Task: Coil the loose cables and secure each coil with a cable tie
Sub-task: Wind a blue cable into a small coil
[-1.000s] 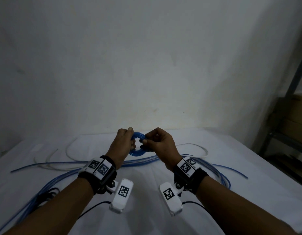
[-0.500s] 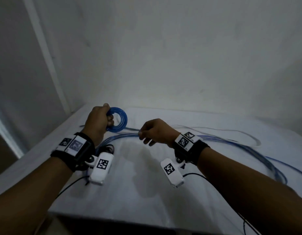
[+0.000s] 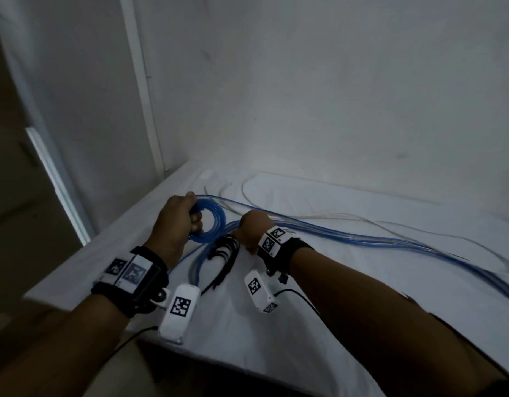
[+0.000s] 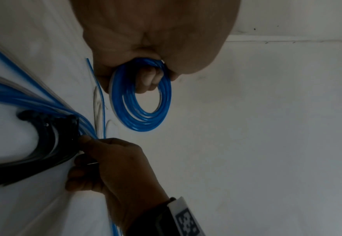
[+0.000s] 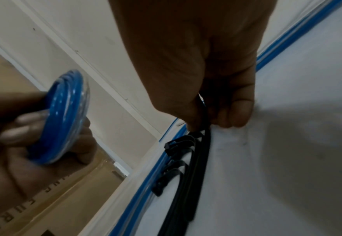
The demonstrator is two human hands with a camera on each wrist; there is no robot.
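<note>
My left hand (image 3: 187,222) grips a small tight coil of blue cable (image 3: 212,226), held just above the white-covered table (image 3: 319,282). The fingers pass through the ring (image 4: 144,103). To its right, my right hand (image 3: 246,232) reaches down to a bunch of black cable ties (image 3: 224,259) lying on the cloth. It pinches one tie (image 5: 203,111) between thumb and fingers at the bunch's far end. The coil (image 5: 65,121) appears edge-on in the right wrist view.
Long loose blue cables (image 3: 362,239) run across the table from the ties to the right edge. Thin white cables (image 3: 276,181) lie behind them near the wall. The table's left edge drops off close to my left hand, with a cardboard box (image 5: 45,191) below.
Both hands held the coil a second ago. The right hand let go and moved down-left onto the black cable ties. The left hand carried the coil left, and my view turned left.
</note>
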